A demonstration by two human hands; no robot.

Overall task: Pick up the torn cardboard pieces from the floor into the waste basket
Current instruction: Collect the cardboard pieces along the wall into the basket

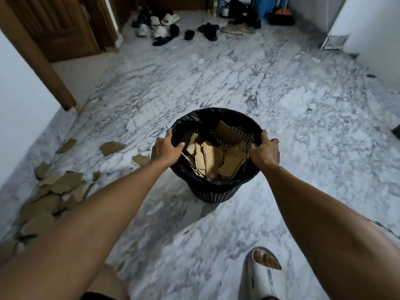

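hands: left hand point(165, 148) and right hand point(265, 149) each curl over opposite sides of the waste basket point(213, 191) rim, probably to shift it
cardboard pieces point(54, 187): lots on the floor point(281, 105) near left, some in the basket already

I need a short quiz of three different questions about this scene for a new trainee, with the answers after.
1. True or false: both hands hold the basket rim.
2. The loose cardboard pieces on the floor lie on which side of the basket? A) left B) right C) behind it
3. Fill in: the basket is lined with a black ____.

Key:
1. True: the left hand and the right hand each grip the rim.
2. A.
3. Bag; cardboard already lies inside.
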